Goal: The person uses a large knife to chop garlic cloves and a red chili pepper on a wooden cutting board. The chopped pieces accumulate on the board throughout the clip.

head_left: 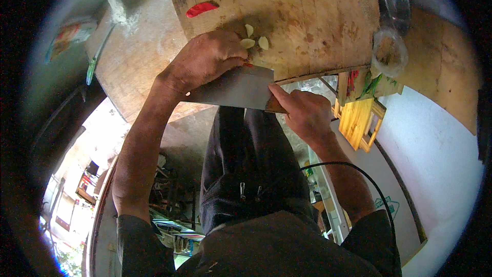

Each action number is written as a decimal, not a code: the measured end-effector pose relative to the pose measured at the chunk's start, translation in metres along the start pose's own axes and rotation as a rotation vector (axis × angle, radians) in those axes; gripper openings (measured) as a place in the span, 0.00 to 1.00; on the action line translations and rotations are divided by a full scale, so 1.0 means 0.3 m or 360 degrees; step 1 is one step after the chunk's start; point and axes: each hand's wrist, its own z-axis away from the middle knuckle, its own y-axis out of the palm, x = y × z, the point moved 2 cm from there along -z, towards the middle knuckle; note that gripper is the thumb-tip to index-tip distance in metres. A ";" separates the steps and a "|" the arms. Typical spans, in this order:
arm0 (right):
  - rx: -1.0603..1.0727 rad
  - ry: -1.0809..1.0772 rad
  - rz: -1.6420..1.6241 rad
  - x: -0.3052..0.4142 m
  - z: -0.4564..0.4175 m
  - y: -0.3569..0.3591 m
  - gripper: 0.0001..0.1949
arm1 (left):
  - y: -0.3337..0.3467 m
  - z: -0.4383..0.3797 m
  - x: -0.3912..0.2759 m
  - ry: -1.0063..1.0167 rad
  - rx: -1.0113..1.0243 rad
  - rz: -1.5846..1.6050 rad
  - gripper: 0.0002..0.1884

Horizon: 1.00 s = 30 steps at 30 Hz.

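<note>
My right hand [307,111] grips the handle of a wide-bladed cleaver [238,86] at the near edge of the wooden cutting board [319,19]. Knuckles up, my left hand [215,55] is bent over the blade's far edge, beside a small red piece [248,65]; its fingertips are hidden, so whether they pinch anything is unclear. Several pale pieces, perhaps garlic [263,42], lie on the board just beyond that hand. A larger red piece [201,9] rests near the board's left end.
A spoon with a green handle [100,52] and white powder [117,9] are at the left. On the right stand a clear container [396,0] and a clear plastic bag or cup [390,52]. Red and green chilies [371,84] lie below them. A black cable [361,171] crosses my right forearm.
</note>
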 end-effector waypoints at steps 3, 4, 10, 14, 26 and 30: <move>0.0029 0.0009 0.0026 0.001 0.003 -0.005 0.32 | 0.002 0.005 0.002 -0.0006 -0.0111 -0.0161 0.10; 0.0029 0.0007 0.0014 -0.001 0.005 -0.005 0.32 | -0.001 0.005 -0.004 -0.0032 -0.0138 -0.0149 0.10; 0.0031 0.0004 -0.0010 -0.005 0.006 -0.006 0.33 | 0.014 -0.005 -0.047 -0.0127 -0.0142 -0.0045 0.11; 0.0038 0.0010 -0.0019 -0.008 0.011 0.002 0.33 | 0.030 -0.025 -0.062 -0.0200 -0.0015 -0.0104 0.12; 0.0192 0.0103 0.0050 0.008 0.024 -0.018 0.33 | -0.022 0.045 -0.040 -0.0393 -0.0437 0.0174 0.09; 0.0318 0.0169 0.0024 -0.003 0.063 -0.030 0.32 | -0.055 0.121 -0.018 -0.0690 -0.0434 0.0032 0.09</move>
